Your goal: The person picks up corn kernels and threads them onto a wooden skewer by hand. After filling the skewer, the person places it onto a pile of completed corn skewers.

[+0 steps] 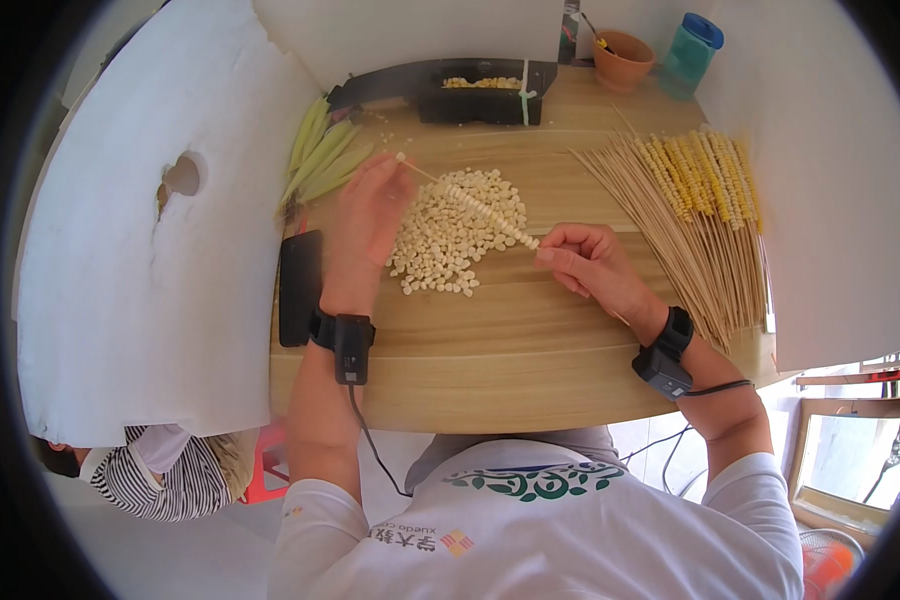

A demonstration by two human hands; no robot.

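Note:
My right hand [590, 265] pinches a thin wooden skewer [427, 174] near its lower part. Pale corn kernels [490, 213] are threaded in a row along the skewer, which slants up to the left. At the skewer's upper tip, the fingertips of my left hand [372, 215] close on a single corn kernel [401, 157]; the fingers are slightly blurred. Under the skewer spreads a pile of loose corn kernels [435, 245] on the wooden table [490, 350].
Bare skewers [660, 250] and kernel-covered skewers [705, 175] lie at right. Green-yellow corn ears or husks [322, 155] and a black phone-like slab [300, 290] lie left. Behind are a black tray [450, 105], clay pot [622, 65] and blue-lidded container [690, 60]. White panels flank the table; another person [175, 480] is lower left.

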